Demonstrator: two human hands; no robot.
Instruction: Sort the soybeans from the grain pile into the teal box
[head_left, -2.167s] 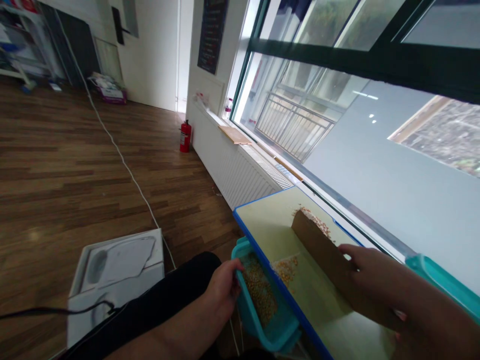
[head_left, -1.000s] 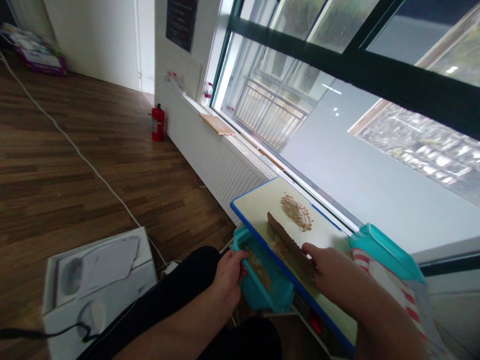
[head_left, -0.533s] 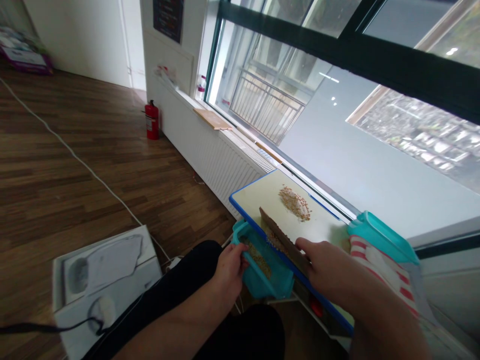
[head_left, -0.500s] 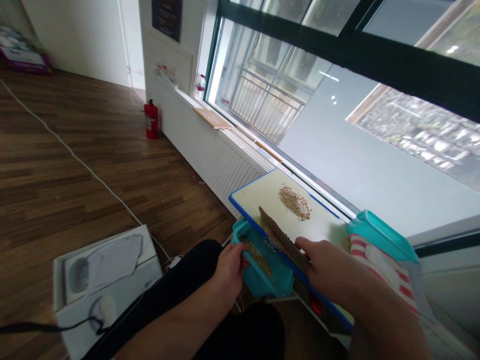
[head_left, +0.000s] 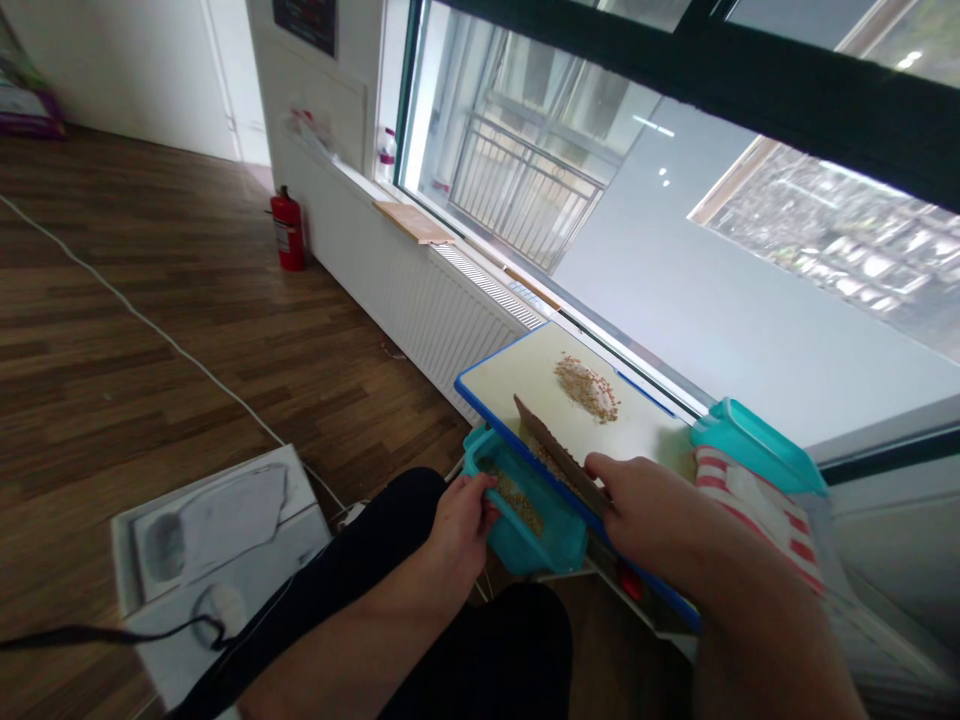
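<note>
Two bare hands, left hand [head_left: 463, 512] and right hand [head_left: 649, 505]. Two turquoise plastic bins: one near bin [head_left: 551, 548], one far-right bin [head_left: 761, 450]. One brown cardboard strip [head_left: 556, 450]. One pale-yellow, blue-edged tabletop [head_left: 508, 368]. One tan-and-white grain heap [head_left: 588, 390] on its far half. One red fire extinguisher [head_left: 288, 230], far left.

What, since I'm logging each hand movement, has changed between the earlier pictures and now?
The right hand has drawn the cardboard strip across the tabletop, from beside the large grain pile to the near blue edge, by the teal bin. Nothing was newly grasped or let go. The left hand kept its grip on the bin's rim, and the large grain pile stayed.
</note>
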